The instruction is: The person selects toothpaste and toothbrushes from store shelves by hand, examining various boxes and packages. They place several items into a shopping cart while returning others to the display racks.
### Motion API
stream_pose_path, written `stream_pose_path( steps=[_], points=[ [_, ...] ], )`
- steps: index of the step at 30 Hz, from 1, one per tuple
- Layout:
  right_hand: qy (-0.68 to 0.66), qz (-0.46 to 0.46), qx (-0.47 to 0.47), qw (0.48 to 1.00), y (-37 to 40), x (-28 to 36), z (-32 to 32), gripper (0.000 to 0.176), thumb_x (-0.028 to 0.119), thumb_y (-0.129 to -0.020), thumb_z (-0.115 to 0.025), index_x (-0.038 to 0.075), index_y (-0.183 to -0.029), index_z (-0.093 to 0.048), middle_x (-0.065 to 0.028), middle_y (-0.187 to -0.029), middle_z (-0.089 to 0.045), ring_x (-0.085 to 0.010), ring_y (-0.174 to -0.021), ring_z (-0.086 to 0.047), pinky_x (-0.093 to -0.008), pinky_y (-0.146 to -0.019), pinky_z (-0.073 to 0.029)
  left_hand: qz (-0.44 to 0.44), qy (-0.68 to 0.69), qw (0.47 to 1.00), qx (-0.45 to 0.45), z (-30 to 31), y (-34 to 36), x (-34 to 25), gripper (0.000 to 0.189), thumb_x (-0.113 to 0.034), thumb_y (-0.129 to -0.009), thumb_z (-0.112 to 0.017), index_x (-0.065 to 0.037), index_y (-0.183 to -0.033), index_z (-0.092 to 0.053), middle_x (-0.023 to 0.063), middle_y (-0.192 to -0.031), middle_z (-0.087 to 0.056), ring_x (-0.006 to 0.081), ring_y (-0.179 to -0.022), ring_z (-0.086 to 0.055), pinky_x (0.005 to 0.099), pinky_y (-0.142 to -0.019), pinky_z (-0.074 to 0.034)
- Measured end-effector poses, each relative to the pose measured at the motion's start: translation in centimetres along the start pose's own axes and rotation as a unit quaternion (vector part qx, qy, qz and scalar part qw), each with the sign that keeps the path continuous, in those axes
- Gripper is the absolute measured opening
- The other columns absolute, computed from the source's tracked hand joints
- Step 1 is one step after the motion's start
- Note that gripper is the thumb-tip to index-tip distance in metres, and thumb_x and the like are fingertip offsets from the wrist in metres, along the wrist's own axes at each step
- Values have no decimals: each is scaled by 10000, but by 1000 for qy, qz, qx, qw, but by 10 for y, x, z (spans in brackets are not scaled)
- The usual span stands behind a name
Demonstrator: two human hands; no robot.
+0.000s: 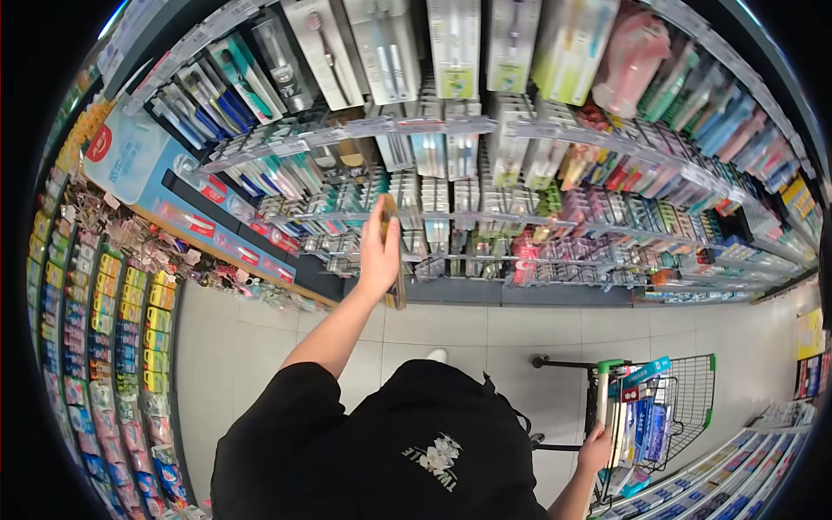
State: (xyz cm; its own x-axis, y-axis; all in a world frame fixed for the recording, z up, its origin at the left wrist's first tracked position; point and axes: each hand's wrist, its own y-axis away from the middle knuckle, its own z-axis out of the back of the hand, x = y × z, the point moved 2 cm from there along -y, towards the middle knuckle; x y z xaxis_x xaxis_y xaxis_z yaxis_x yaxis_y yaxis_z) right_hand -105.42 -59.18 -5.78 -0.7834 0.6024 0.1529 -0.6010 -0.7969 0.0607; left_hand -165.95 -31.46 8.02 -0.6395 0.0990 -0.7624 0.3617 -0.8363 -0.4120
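Observation:
My left hand (378,258) is raised in front of the shelves, closed on a thin gold-brown package (398,290) held upright and seen nearly edge-on. Its label is turned away from me. My right hand (595,448) wraps round the pale handle (602,394) of a shopping cart at my right side. Inside the wire cart (696,394) lie several boxes, among them a teal box (646,373) and blue-and-white ones (648,429).
Shelves of packaged toothbrushes (455,48) curve across the front, with a pink packaged item (633,65) at upper right. A blue display panel (134,152) stands at left. Racks of colourful packs (104,373) line the far left. Pale floor tiles (251,338) lie below.

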Motion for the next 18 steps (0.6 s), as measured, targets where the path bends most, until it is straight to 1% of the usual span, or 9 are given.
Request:
stream_pose_path(
  steps=[1,6,8,9,10,13,14,17,18],
  points=[
    [14,-9,6,1000,1,5,1,490,509,-1088,-476,50,-1005,-625,-196,-877,-732,-426,-810,-709,-551,-689,-520,40,17,999,3,7,-14,13,554,-257,-1130,-466,-39,-1626,-352,263,-1363,-560,399,-1237,-560,447,-1088,-426],
    [22,4,-31,999,9,24,-1,500,504,-1093,-467,34,-1009,-614,-201,-882,-717,-434,-819,-696,-561,-693,-510,-23,-7,996,-82,28,-66,53,537,-207,-1137,-413,-26,-1635,-325,263,-1377,-517,392,-1220,-541,436,-1087,-419],
    [29,6,-46,999,16,34,-2,495,499,-1096,-463,35,-1009,-611,-205,-887,-716,-439,-816,-693,-563,-687,-506,-52,-40,992,-104,33,-79,64,543,-211,-1143,-389,-47,-1652,-297,243,-1356,-517,282,-1045,-602,389,-1004,-472],
    [30,-6,-31,999,19,38,-4,506,510,-1098,-452,37,-1019,-614,-214,-901,-710,-449,-834,-686,-565,-702,-502,-66,-56,990,-114,35,-85,66,546,-214,-1146,-377,-58,-1661,-283,233,-1345,-517,227,-957,-632,365,-962,-499],
    [31,-18,-16,999,22,39,-5,517,520,-1099,-441,39,-1029,-617,-223,-915,-703,-458,-852,-678,-567,-716,-499,-58,-35,991,-118,36,-89,69,548,-201,-1132,-426,-50,-1647,-317,238,-1364,-509,285,-1028,-627,396,-990,-487],
    [42,-23,-9,999,30,45,-11,508,516,-1106,-427,49,-1035,-614,-219,-930,-695,-464,-866,-669,-566,-717,-494,-109,-24,985,-130,40,-99,69,547,-148,-1105,-491,-61,-1630,-367,250,-1370,-490,397,-1155,-557,439,-1036,-458],
    [41,-17,-18,999,34,48,-13,504,512,-1107,-427,50,-1036,-616,-219,-935,-696,-465,-866,-669,-566,-716,-494,-123,-21,981,-149,38,-103,74,560,-144,-1067,-590,-78,-1600,-435,240,-1342,-501,392,-1129,-564,441,-1000,-480],
    [39,-16,-28,999,47,65,-11,518,518,-1100,-421,41,-1047,-614,-231,-933,-717,-468,-872,-684,-571,-730,-508,-127,-28,979,-158,33,-111,83,583,-168,-1028,-671,-85,-1573,-481,228,-1318,-510,387,-1133,-564,445,-985,-488],
    [37,-21,-20,999,51,71,-11,518,522,-1101,-418,45,-1049,-614,-228,-930,-716,-465,-873,-686,-571,-729,-509,-155,-29,970,-184,34,-116,82,605,-165,-973,-760,-80,-1528,-534,203,-1288,-515,363,-1108,-579,431,-947,-503]
  ],
)
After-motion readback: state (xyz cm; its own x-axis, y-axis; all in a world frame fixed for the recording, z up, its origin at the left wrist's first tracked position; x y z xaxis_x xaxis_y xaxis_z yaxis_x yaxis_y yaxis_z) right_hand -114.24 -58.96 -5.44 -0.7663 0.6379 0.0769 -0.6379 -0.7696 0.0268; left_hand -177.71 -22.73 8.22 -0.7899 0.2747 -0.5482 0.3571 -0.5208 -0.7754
